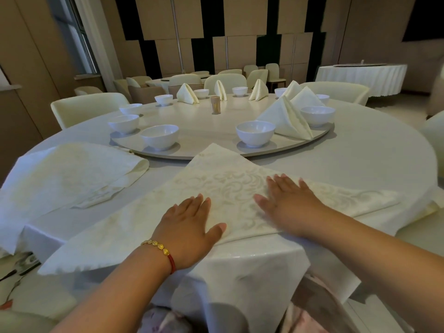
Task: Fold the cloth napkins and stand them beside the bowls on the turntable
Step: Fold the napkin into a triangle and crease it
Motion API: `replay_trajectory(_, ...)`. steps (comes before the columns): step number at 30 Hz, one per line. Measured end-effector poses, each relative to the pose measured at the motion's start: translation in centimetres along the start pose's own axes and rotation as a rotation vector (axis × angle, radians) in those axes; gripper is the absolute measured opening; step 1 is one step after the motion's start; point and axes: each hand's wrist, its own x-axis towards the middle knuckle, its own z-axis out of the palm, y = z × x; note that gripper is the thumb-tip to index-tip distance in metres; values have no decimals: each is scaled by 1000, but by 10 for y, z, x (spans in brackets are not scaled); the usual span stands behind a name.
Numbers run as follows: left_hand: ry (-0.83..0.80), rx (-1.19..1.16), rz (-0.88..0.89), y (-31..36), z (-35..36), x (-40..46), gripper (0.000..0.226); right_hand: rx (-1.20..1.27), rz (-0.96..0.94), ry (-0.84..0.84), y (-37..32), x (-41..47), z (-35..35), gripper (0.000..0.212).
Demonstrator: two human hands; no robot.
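Left hand (pixel 189 222) and right hand (pixel 288 205) lie flat, fingers straight, no grip taken, pressing the triangular patterned napkin (pixel 230 188) against the desk (pixel 360 159), likely smoothing its crease. Beyond, folded napkins (pixel 286 116) stand beside bowls (pixel 255 133) on the turntable (pixel 204 123).

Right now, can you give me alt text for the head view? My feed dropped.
Both hands, left hand and right hand, press flat on a patterned cloth napkin folded into a triangle at the table's near edge. Beyond it, the turntable carries white bowls and several standing folded napkins. More unfolded napkins lie to the left.
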Motion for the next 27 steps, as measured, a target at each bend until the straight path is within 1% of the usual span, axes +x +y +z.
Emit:
replay_trajectory(2,9,-14,2,-2,2,2,75,143,-154,69,-36,-5,-6,74)
replay_trajectory(3,21,-15,13,-3,5,4,77,249,-233,56,-54,-8,-9,73)
replay_trajectory(5,78,-28,66,-6,8,6,82,460,-346,-50,-80,-12,-10,70)
replay_trajectory(6,109,-52,94,-7,9,6,79,537,-377,-107,-87,-12,-8,69)
replay_trajectory(9,150,-122,142,-14,9,4,59,601,-414,-193,-88,-10,2,72)
replay_trajectory(10,141,-120,152,-18,8,3,57,604,-415,-211,-87,-11,2,74)
replay_trajectory(12,91,-88,136,-31,8,-2,57,574,-416,-244,-84,-12,2,68)
replay_trajectory(15,49,-63,51,-54,2,-16,60,408,-418,-221,-85,-9,4,65)
replay_trajectory(17,101,-130,-7,-73,-1,-28,59,336,-423,-203,-87,-8,7,67)
replay_trajectory(18,158,-214,-47,-83,-2,-35,57,330,-425,-199,-87,-8,8,74)
replay_trajectory(21,424,-486,-236,-114,-3,-57,45,356,-432,-174,-86,-7,13,115)
replay_trajectory(23,552,-472,-387,-137,-1,-72,40,337,-441,-165,-86,-6,15,128)
replay_trajectory(25,572,-396,-501,-158,2,-85,35,291,-460,-166,-88,-6,16,132)
replay_trajectory(26,553,-392,-527,-166,3,-91,30,275,-469,-167,-91,-6,16,131)
replay_trajectory(27,514,-423,-541,-172,4,-95,30,262,-480,-163,-94,-6,17,130)
